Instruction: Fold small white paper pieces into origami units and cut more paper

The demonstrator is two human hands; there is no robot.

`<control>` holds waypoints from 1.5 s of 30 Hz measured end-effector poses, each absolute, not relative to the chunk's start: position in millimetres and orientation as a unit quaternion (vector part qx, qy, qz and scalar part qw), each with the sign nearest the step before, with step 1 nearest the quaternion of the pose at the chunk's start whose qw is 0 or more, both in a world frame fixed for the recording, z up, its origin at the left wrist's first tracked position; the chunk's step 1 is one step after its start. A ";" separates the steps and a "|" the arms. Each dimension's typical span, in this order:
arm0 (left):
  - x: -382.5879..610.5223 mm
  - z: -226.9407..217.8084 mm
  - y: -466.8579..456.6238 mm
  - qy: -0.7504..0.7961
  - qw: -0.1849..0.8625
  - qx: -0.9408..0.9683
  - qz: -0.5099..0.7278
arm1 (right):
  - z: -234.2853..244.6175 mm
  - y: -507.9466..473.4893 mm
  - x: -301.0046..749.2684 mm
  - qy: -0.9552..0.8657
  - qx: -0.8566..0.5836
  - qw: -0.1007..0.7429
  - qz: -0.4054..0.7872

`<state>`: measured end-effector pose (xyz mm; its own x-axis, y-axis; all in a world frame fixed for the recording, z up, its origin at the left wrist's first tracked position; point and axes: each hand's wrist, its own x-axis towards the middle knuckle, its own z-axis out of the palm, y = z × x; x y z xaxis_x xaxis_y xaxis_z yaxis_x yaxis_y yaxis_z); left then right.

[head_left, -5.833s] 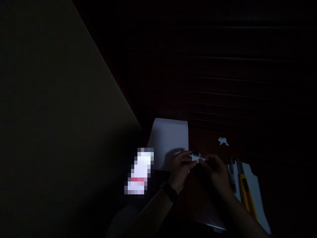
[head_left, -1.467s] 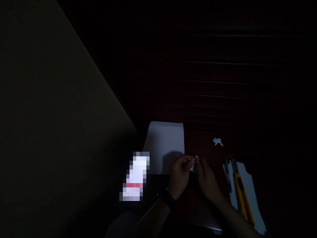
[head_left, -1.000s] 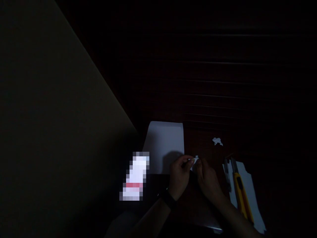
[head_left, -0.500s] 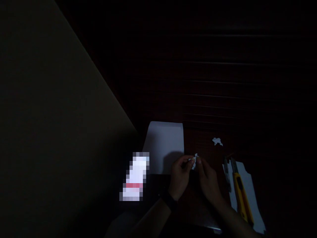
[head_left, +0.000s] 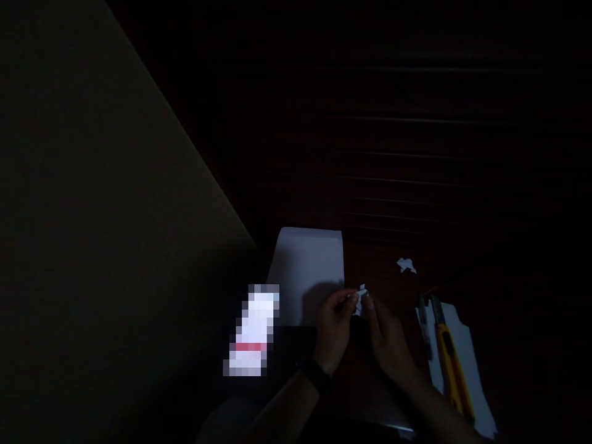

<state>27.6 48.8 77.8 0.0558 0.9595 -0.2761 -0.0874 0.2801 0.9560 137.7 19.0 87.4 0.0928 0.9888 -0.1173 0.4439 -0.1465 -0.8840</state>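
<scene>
Between my two hands is a small white folded paper piece [head_left: 361, 301], with a tab sticking up at its top. My left hand [head_left: 333, 330], with a dark band at the wrist, pinches its left side between thumb and fingers. On the other side, the fingertips of my right hand [head_left: 387, 336] press on the paper's right edge. Another folded white paper figure [head_left: 406, 265] lies on the dark table, beyond my right hand. The room is dim, so the folds are hard to make out.
White paper [head_left: 309, 259] lies behind my left hand. A lit, blurred-out screen [head_left: 252, 330] is at the left. To the right, a yellow utility knife [head_left: 451, 364] rests on white paper strips [head_left: 476, 376], beside a dark slim object [head_left: 424, 327]. A pale wall [head_left: 115, 185] borders the left.
Both hands have shifted slightly left with the folded paper, which has turned a little and shows more of its face. The other objects stay where they were.
</scene>
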 end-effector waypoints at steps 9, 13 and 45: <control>26.6 79.6 49.4 0.521 0.610 0.397 0.445 | 83.2 19.4 140.6 -0.585 -0.650 0.335 0.351; 26.8 78.6 48.7 0.525 0.611 0.395 0.442 | 79.7 19.9 142.8 -0.605 -0.659 0.312 0.321; 27.8 76.9 47.2 0.530 0.622 0.367 0.444 | 90.4 23.5 148.8 -0.616 -0.643 0.289 0.353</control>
<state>27.8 47.2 76.9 0.0440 0.9418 -0.3334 -0.1645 0.3360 0.9274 148.8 23.5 90.4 -0.0078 0.9951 -0.0983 0.5877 -0.0749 -0.8056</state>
